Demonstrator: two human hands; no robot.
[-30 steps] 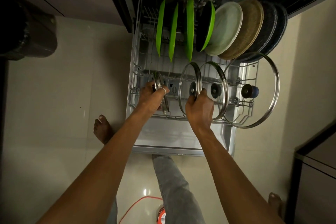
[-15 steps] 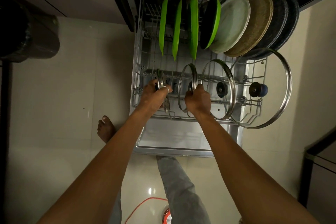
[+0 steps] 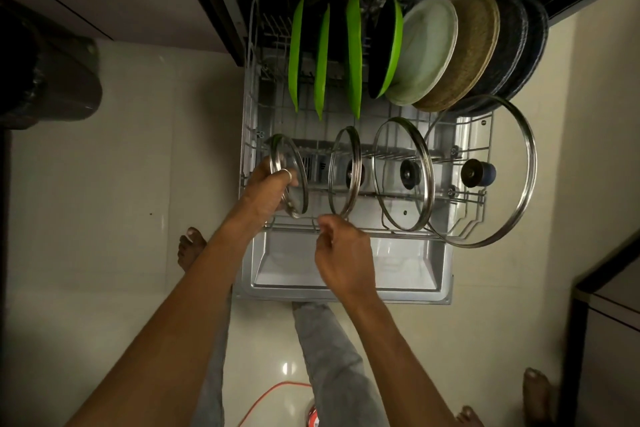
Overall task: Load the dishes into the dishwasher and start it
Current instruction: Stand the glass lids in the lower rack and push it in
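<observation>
Left hand (image 3: 266, 191) grips the small glass lid (image 3: 290, 180), fingers curled round its steel rim on the near side and a ring showing on one finger. The lid stands on edge at the left end of the lower rack (image 3: 252, 97). Right hand (image 3: 344, 255) hovers just right of the left one and nearer the person, with fingers loosely curled and holding nothing. Its fingertips are close above the rack's front rail.

Directly beyond the right hand a second lid (image 3: 345, 172) stands upright in the tines, apart from the fingers. Further to that hand's right stand a third lid (image 3: 403, 174) and then the largest lid (image 3: 498, 170), which has a blue knob and overhangs the rack's right side.

Past both hands, along the back row, green plates (image 3: 354, 52) stand on edge. A white plate (image 3: 427, 48), a woven plate (image 3: 472, 45) and dark plates (image 3: 516, 45) lean to their right.

Beneath the right hand lies the open dishwasher door (image 3: 398, 274). An orange cable (image 3: 273, 392) runs across the floor (image 3: 114, 184) near the person's legs.
</observation>
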